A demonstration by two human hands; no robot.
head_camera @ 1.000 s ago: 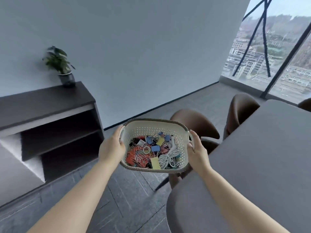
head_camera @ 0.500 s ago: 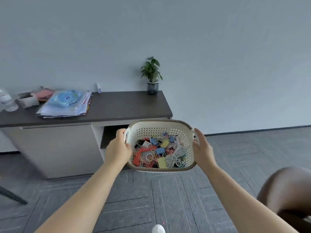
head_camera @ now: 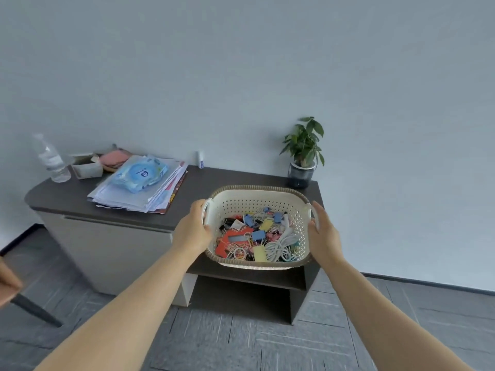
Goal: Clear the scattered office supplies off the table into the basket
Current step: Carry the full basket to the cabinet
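- 2 bare forearms reach fwd from the bottom edge of the view, over grey floor tiles (head_camera: 241,341).
- Left hand (head_camera: 193,229) wrapped around the left handle of the basket (head_camera: 270,203), thumb on the rim, fingers curled shut on it.
- Right hand (head_camera: 322,232) pressed flat vs. the right handle/side wall, fingers mostly straight; can't tell if it truly grips or only braces, but it touches the basket.
- Basket is cream, perforated, w/ a brownish rim band; held in the air btwn both hands, roughly level, in front of the sideboard (head_camera: 112,207), by its right end.
- Inside: blue binder clips (head_camera: 258,235), yellow clips (head_camera: 259,253), a red-orange flat piece (head_camera: 232,241), a coiled white cable (head_camera: 280,247) at the near-right, plus small paper clips too tangled to tell apart.
- Sideboard top is dark; open shelf below at its right end, pale closed front on the left.
- On it: a paper stack (head_camera: 139,192) mid-top w/ a blue wipes pack (head_camera: 140,174) lying on it; a small open box (head_camera: 87,167) and a pink item (head_camera: 113,159) near the far-left; a clear bottle (head_camera: 52,159) at the left end.
- Far edge: a small white tube (head_camera: 201,159) standing upright; a potted plant (head_camera: 304,151) at the far-right corner.
- Plain grey wall (head_camera: 241,62) behind.
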